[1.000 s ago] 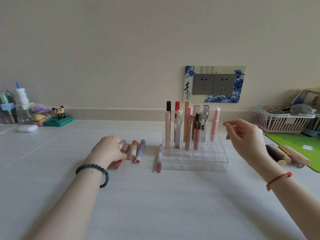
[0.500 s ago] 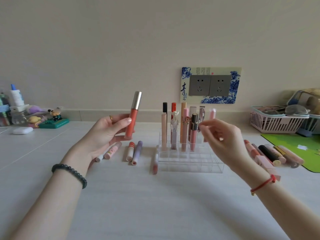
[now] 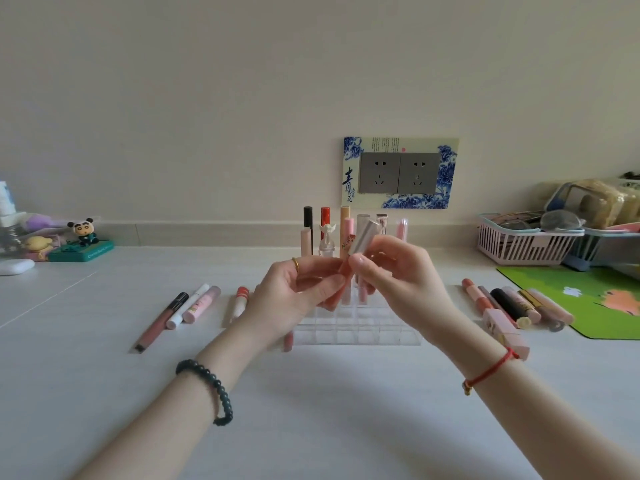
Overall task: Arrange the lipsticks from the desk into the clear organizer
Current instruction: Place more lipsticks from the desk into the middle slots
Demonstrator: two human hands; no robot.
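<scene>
Both hands hold one coral lip gloss with a silver cap (image 3: pixel 362 237) in the air, in front of the clear organizer (image 3: pixel 360 336). My left hand (image 3: pixel 294 299) grips its lower coral body. My right hand (image 3: pixel 398 275) pinches it just below the cap. The tube leans to the right. Several lipsticks (image 3: pixel 344 226) stand upright in the organizer's back rows, partly hidden by my hands. Its front cells look bare. More lipsticks lie flat on the desk at the left (image 3: pixel 194 306) and at the right (image 3: pixel 512 304).
A pink basket (image 3: pixel 519 244) and a green mat (image 3: pixel 595 306) sit at the right. Small figurines (image 3: pixel 83 233), bottles and a white case (image 3: pixel 15 266) stand at the far left. A socket plate (image 3: pixel 398 173) is on the wall behind.
My left hand picked the coral gloss from the left pile and carried it to the middle. My right hand came over and took hold of its upper end.
</scene>
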